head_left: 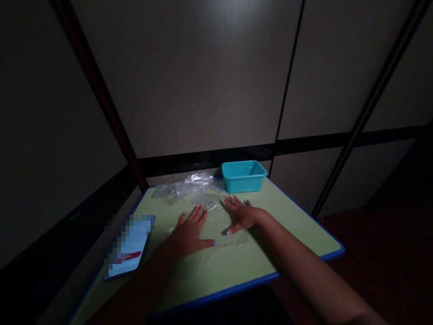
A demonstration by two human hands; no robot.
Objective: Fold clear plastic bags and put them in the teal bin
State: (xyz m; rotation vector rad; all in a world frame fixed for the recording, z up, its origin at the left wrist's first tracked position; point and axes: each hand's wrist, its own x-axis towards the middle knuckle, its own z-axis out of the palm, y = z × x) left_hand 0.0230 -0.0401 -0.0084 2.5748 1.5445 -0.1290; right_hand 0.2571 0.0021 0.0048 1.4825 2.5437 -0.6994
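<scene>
A thin clear plastic bag [216, 228] lies spread out on the pale green table [297, 234]. On its left part rests my left hand [190, 232], palm down with the fingers apart. My right hand [241, 214] is also open, its spread fingers on or just over the bag's right side. Both hands hold nothing. Crumpled clear plastic [189, 186] is heaped beyond my fingertips along the far edge. Just past my right fingers stands a turquoise plastic basket [244, 183]; little of its inside shows.
A device with a lit screen [130, 253], partly blurred out, lies at the table's left edge. The table has a blue rim [233, 289]. Panelled cabinet doors [203, 90] rise directly behind it. Dark reddish floor [372, 243] shows at the right.
</scene>
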